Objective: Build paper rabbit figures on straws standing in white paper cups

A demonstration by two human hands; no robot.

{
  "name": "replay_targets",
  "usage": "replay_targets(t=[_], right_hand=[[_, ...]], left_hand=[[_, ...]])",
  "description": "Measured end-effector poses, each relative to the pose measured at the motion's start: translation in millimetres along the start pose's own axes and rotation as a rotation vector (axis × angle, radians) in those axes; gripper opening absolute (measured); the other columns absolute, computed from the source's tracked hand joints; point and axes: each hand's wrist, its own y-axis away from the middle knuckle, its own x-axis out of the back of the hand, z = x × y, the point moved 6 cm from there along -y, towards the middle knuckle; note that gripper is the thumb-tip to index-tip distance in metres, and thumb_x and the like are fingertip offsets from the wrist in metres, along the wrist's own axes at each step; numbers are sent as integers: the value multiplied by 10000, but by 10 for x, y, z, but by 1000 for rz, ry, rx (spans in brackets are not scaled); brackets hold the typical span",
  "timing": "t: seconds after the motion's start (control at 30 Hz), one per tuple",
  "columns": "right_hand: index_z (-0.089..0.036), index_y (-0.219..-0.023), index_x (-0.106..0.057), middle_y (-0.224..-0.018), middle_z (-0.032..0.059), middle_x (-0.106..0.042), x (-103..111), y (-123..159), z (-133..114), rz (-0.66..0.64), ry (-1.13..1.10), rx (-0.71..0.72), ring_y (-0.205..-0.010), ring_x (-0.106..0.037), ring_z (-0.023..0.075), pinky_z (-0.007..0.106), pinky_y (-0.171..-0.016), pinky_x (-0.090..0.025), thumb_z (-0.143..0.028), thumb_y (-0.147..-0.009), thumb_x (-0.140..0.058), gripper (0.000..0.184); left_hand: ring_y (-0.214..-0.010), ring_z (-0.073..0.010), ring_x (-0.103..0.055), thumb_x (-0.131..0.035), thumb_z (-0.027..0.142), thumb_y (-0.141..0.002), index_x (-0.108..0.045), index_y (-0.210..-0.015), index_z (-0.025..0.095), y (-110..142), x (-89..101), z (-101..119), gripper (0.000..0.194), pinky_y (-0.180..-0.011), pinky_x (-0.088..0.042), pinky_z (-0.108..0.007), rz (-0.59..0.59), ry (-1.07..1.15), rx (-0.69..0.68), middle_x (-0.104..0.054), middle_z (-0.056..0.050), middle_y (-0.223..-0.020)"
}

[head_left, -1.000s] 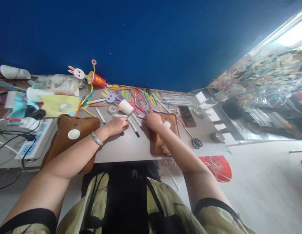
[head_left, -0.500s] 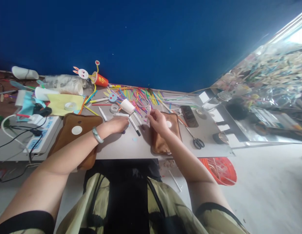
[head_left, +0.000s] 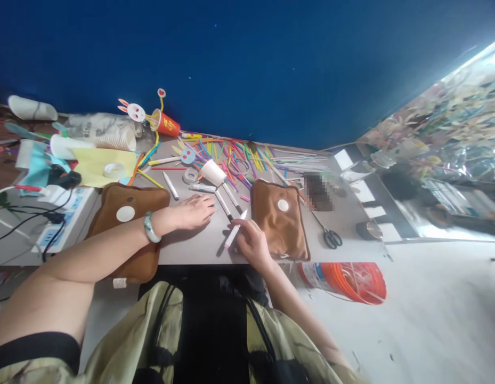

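Note:
My right hand (head_left: pixel 253 242) is closed round a white marker (head_left: pixel 236 230) with a pink end, held slantwise low over the table. My left hand (head_left: pixel 195 212), with a bracelet at its wrist, lies on the table with fingers stretched out; a speck of light blue shows at its fingertips, too small to name. Just beyond the hands, a white paper cup (head_left: pixel 213 172) lies tipped over. Black-ended white markers (head_left: pixel 224 206) lie in front of it, and another white marker (head_left: pixel 171 185) is farther left. A roll of tape (head_left: pixel 190 175) sits by the cup.
Brown pouches (head_left: pixel 277 229) flank the hands. Scissors (head_left: pixel 331 238) lie to the right, coloured sticks (head_left: pixel 239 157) at the back. A rabbit figure on a red cup (head_left: pixel 167 124) stands by the wall. A power strip (head_left: pixel 65 224) is left; a red bucket (head_left: pixel 363 282) is below the edge.
My right hand has come back toward me from beside the right pouch, with the white marker now slanting across the table. My left hand's fingers have spread flatter.

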Motion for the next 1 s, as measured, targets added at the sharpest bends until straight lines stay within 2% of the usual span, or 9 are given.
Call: replay_targets(t=[0.17,0.3,0.4,0.5,0.57,0.63,0.8,0.9,1.0], right_hand=[[-205,-1167,-674,-942,70,-723,-130,-90,80,-95,299,30,-925,-657,249,365,-896,-533,-67,-841,-539,379],[-209,-1171,-661,-942,73,-716,-130,-212,157,-96,330,-22,-929,-661,255,370,-871,-535,-89,-877,-533,343],[-229,-1109,-668,-1008,67,-740,-89,-302,223,-45,170,-74,-900,-682,229,350,-816,-551,-143,-916,-523,255],[-248,-1061,-624,-1033,54,-769,16,-328,353,77,-158,-199,-833,-722,204,332,-727,-571,-305,-960,-576,125],[-260,-1081,-567,-962,38,-785,109,-285,438,159,-345,-279,-812,-744,213,337,-696,-584,-390,-927,-660,222],[-267,-1079,-545,-898,25,-789,211,-202,462,193,-367,-302,-804,-751,225,346,-690,-586,-397,-888,-716,288],[-254,-989,-657,-882,41,-772,423,126,246,137,183,-76,-826,-716,237,381,-770,-542,-270,-900,-662,90],[-242,-1023,-674,-863,45,-764,384,346,103,49,431,95,-795,-690,226,388,-803,-510,-199,-928,-606,125],[-232,-1066,-652,-990,71,-787,284,491,28,-2,570,195,-916,-705,232,400,-889,-483,-165,-968,-582,138]], left_hand=[[-1054,-269,-616,-560,284,-1000,-668,-1003,166,77,45,12,160,-920,-498,-412,32,45,33,-623,-110,-1099],[-1017,-265,-619,-568,292,-999,-660,-1015,164,105,60,29,159,-895,-483,-404,41,25,35,-624,-106,-1088],[-996,-265,-615,-569,299,-1001,-656,-999,160,93,45,27,164,-863,-471,-400,49,17,23,-625,-111,-1087],[-986,-257,-606,-593,295,-984,-651,-981,160,75,-8,23,147,-870,-459,-396,48,27,-5,-634,-107,-1091],[-953,-247,-602,-617,301,-970,-649,-962,161,67,-53,18,144,-876,-451,-392,51,24,-20,-646,-99,-1075],[-928,-242,-599,-633,307,-961,-645,-939,164,62,-91,23,145,-867,-443,-386,61,13,-39,-655,-91,-1029],[-919,-257,-604,-670,298,-940,-639,-906,162,62,-105,96,144,-849,-421,-393,88,-64,-68,-654,-78,-922],[-928,-265,-600,-680,338,-945,-646,-924,161,79,-70,167,182,-867,-406,-402,90,-134,-71,-660,-87,-927],[-939,-265,-596,-686,380,-945,-647,-950,160,98,-46,226,223,-885,-397,-403,75,-145,-82,-663,-90,-950]])
